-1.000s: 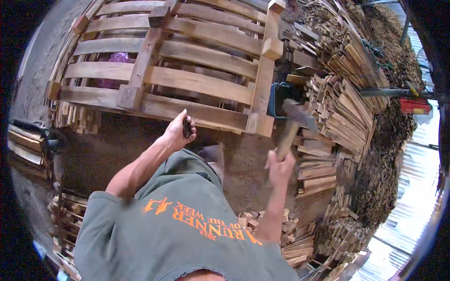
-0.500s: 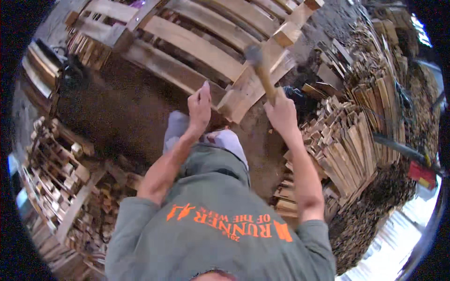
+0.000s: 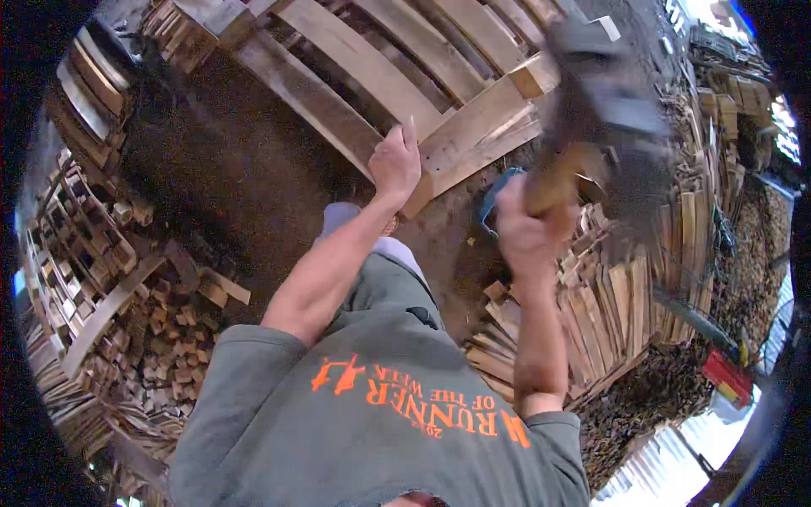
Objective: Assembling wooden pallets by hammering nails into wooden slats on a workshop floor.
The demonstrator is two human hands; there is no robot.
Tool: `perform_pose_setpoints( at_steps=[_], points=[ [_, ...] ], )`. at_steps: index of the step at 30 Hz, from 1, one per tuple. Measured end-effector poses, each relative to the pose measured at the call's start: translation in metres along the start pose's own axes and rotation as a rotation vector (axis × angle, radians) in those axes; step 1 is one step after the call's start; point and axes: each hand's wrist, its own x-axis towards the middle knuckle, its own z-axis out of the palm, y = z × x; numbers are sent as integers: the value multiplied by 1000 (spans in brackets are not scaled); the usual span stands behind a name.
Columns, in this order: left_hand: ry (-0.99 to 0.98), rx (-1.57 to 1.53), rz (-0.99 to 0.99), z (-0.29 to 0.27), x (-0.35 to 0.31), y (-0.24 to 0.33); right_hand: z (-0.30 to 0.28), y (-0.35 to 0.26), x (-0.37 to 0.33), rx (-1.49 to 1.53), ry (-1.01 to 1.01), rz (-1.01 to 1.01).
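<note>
My right hand [image 3: 534,232] is wrapped round the wooden handle of a hammer [image 3: 553,190], raised to the right of a wooden pallet [image 3: 351,55]. Motion smears the hammer, and its dark head is hard to make out. At the pallet's near corner is my left hand [image 3: 395,165], with fingers curled and thumb pointing up beside the end beam [image 3: 481,122]. Whatever those curled fingers hold, if anything, is hidden. Spaced slats run across the pallet away from me.
Thin wooden slats [image 3: 604,308] are stacked at the right. Small wood blocks [image 3: 160,346] are piled at the lower left, and longer boards [image 3: 84,93] stand at the upper left. Farther right is a red object [image 3: 726,380]. Brown dirt floor [image 3: 245,169] lies left of the pallet.
My right hand has swung the hammer right and away from the pallet's end beam. My left hand has shifted right to the near corner, its fingers now more curled.
</note>
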Motion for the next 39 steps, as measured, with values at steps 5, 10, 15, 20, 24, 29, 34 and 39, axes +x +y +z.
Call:
perform_pose_setpoints(
  at_steps=[5,10,15,20,24,29,34,39],
  points=[
    [59,-152,6,-3,0,15,67,74,-40,-10,-618,379],
    [62,-86,14,-3,-3,11,24,41,2,275,-389,349],
    [96,-16,35,2,-4,10,-31,4,34,548,175,88],
    [279,26,164,2,-8,23,80,125,-45,299,-248,87],
    [362,44,202,5,-8,26,94,180,-74,416,-488,256],
    [467,286,153,13,-12,8,12,149,-4,696,-391,108],
    [536,231,-65,15,-19,21,-34,108,55,997,-213,-547],
    [660,204,52,39,-10,9,95,236,-52,272,-642,-156]
  ],
)
